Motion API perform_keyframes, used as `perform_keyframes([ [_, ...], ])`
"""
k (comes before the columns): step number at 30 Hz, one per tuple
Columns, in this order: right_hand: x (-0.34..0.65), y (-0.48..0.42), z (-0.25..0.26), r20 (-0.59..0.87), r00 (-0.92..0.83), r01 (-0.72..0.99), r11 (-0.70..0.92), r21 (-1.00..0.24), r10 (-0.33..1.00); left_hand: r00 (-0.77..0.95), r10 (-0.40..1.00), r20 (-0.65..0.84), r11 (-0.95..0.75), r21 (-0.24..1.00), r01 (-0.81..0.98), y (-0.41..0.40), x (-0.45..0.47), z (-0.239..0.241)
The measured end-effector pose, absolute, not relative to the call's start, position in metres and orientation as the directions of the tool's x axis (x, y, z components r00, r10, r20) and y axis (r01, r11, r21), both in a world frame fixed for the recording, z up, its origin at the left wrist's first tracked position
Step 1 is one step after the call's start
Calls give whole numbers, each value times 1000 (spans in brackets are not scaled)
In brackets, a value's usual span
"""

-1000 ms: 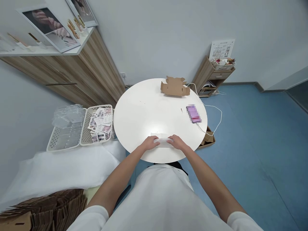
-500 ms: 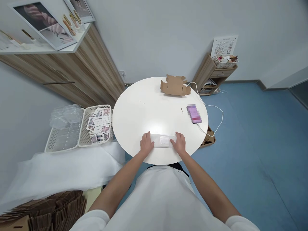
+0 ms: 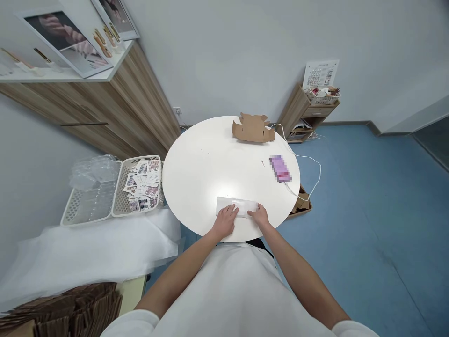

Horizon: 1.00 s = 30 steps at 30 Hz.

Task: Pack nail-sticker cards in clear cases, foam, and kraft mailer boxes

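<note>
A folded strip of thin white wrapping sheet (image 3: 247, 205) lies crosswise near the front edge of the white oval table (image 3: 196, 173). Something paler and rectangular shows faintly through its middle; what it is I cannot make out. My left hand (image 3: 225, 222) rests on the strip's lower edge left of the middle, fingers stretched out flat and pointing away from me. At the strip's right end, my right hand (image 3: 260, 217) grips it between thumb and fingers.
An unfolded brown cardboard box (image 3: 253, 129) lies at the table's back. A blurred purple phone (image 3: 280, 168) with a white cable (image 3: 320, 168) lies right. Left of the table stand a basket of printed cards (image 3: 117, 196), clear plastic cases (image 3: 93, 173) and white sheets (image 3: 105, 248).
My left hand has slid from the strip's left end toward its middle and now lies on it. My right hand stays at the right end. The view has shifted slightly.
</note>
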State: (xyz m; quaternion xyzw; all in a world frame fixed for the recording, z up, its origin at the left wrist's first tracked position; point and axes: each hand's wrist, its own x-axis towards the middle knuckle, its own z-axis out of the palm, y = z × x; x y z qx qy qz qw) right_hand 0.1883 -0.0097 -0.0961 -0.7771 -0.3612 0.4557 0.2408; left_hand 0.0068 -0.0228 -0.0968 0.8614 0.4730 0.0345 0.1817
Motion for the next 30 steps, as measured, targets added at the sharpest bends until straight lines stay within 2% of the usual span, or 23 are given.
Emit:
perform_keyframes([
  [4,190,-10,-97,-448,338,396,-557,-730,828,538,835,-113,-470,360,806,-23,7,-97],
  [7,185,-18,-97,-397,319,344,-495,-798,861,539,834,-115,-467,374,801,-23,7,-97],
  [12,183,-18,-99,-508,367,193,-598,-778,779,536,836,-116,-451,411,792,-23,6,-96],
  [17,184,1,-99,-504,201,220,-541,-812,840,524,844,-111,-434,433,790,-25,6,-92],
  [22,172,9,-93,-487,111,254,-499,-829,866,517,845,-134,-420,431,799,-25,10,-88],
  [25,167,8,-88,-468,10,362,-440,-822,884,508,853,-119,-408,453,793,-26,10,-87],
  [27,168,7,-86,-413,-43,527,-331,-783,910,419,901,-108,-322,481,815,-30,6,-88],
  [30,168,3,-87,-290,-56,731,-159,-663,955,61,977,-205,61,540,839,-37,-5,-94],
])
